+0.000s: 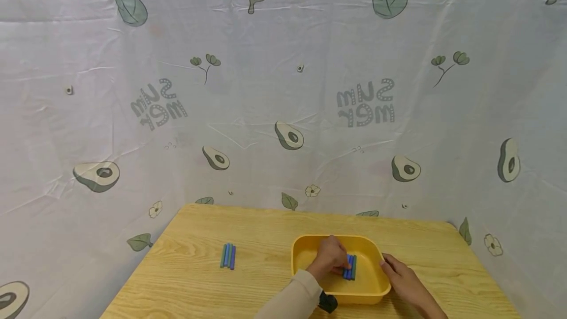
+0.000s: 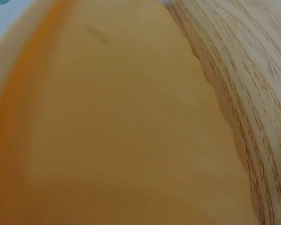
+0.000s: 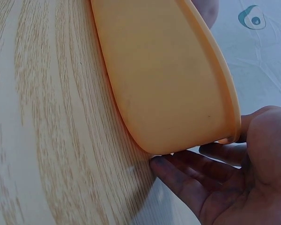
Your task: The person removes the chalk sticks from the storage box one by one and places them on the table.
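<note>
In the head view, a yellow tray stands on the table. My left hand reaches over its near side, fingers curled at the left edge of a small row of blue and green sticks on the tray floor; the fingertips are partly hidden but seem to pinch a blue one. My right hand grips the tray's right end, thumb at the rim. The right wrist view has the right hand with fingers against the underside of the tray. Only the tray wall fills the left wrist view, without the left hand.
Several blue, green and purple sticks lie side by side on the wooden table, left of the tray. A patterned curtain hangs behind the table and along both sides. A black device is at the left wrist.
</note>
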Demonstrator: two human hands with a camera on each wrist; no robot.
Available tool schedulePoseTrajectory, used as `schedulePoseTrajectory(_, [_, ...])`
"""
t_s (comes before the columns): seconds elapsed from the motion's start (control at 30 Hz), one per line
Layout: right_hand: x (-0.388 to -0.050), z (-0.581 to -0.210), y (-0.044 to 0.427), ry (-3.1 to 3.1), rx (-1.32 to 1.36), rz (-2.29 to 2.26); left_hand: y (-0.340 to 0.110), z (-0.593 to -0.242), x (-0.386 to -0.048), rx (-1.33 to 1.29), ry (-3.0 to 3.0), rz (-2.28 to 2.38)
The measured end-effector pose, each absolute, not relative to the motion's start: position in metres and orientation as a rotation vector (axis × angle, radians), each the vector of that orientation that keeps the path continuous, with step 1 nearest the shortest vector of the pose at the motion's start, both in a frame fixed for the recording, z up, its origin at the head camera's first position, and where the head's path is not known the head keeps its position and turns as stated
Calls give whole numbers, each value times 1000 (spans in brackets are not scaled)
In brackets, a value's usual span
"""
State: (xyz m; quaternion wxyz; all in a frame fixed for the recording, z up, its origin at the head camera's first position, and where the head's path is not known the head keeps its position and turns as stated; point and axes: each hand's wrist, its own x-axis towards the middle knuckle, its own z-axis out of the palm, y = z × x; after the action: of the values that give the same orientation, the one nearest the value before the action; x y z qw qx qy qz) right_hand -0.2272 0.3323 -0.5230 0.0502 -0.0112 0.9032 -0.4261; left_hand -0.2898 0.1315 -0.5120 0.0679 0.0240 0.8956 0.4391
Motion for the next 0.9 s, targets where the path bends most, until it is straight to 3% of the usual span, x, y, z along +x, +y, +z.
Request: schedulePoseTrajectory(0.9, [-226,-520,334,2760,-70,-1306,132,-504,-288,30,2675,1343])
